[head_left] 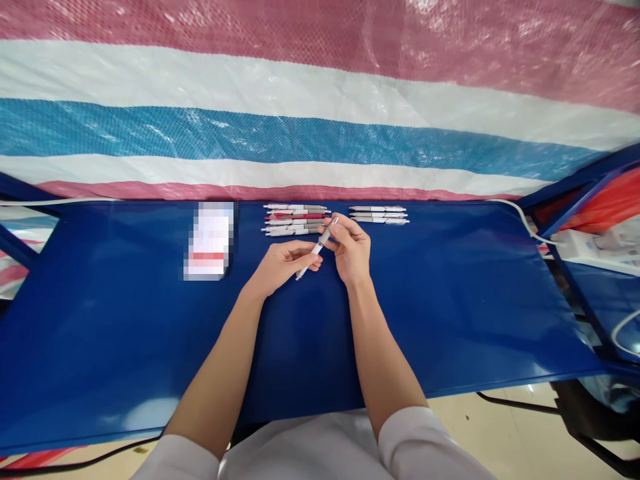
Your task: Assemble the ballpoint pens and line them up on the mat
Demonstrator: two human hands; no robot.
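A white and grey pen (324,239) is held at a slant over the middle of the table. My left hand (280,265) pinches its lower white barrel between thumb and fingers. Closed around the upper grey part is my right hand (353,250), its thumb near the silvery tip. Just behind the hands lies a group of several pens (290,229), white and grey with a red one among them, partly covered by my right fingers. A smaller group of pens (379,215) lies to the right, side by side.
The blue table (150,333) stretches to both sides. A blurred-out white device or paper (209,240) with a red band lies at left. Behind hangs a striped plastic sheet (300,133). A white cable (525,219) runs to a white box (580,245) at right.
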